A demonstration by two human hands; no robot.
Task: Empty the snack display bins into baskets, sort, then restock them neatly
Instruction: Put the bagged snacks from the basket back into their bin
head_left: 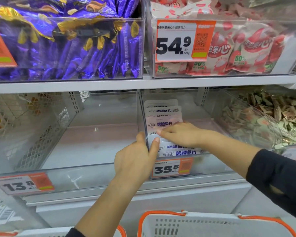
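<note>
While the left hand (135, 158) grips the bin wall (142, 117), the right hand (179, 134) lies flat on seemingly front-to-back fish packets (162, 117).

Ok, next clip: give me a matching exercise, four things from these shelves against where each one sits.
Things:
1. purple packets
2. white fish-slice packets
3. 13.8 price tag
4. white basket

Places:
A. below the shelves, bottom of view
B. upper left bin
C. front of the lower left bin
D. lower middle bin, under the right hand

Pairs: 1-B, 2-D, 3-C, 4-A
</note>
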